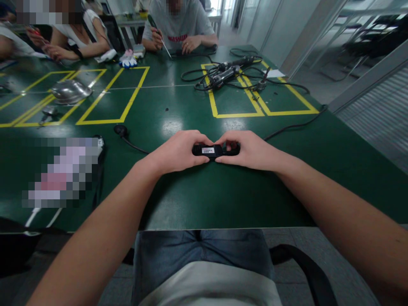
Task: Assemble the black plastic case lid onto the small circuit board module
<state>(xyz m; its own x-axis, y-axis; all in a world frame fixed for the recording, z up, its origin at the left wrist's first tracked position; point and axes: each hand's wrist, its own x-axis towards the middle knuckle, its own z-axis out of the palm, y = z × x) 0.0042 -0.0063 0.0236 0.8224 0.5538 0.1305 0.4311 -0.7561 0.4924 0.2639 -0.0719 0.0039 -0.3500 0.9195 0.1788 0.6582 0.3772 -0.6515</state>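
Observation:
A small, elongated black device [208,151] with a white printed label is just above or on the green table, in front of me. My left hand [177,152] pinches its left end between thumb and fingers. My right hand [256,149] is closed in the same way on its right part, where a black loop or handle-like piece shows. The thumbs and fingertips of both hands nearly meet at the middle. A black cable with a round black end [120,130] runs toward my left wrist. Another black cable [296,126] leads off behind my right hand.
Black corded tools [225,77] with tangled cables lie at the back right, across yellow tape rectangles. A metal bowl-like part [70,91] and a small metal part [49,114] are at the left. A blurred-out object [63,174] with white cables lies nearer. Co-workers sit opposite, one holding a screwdriver [159,34].

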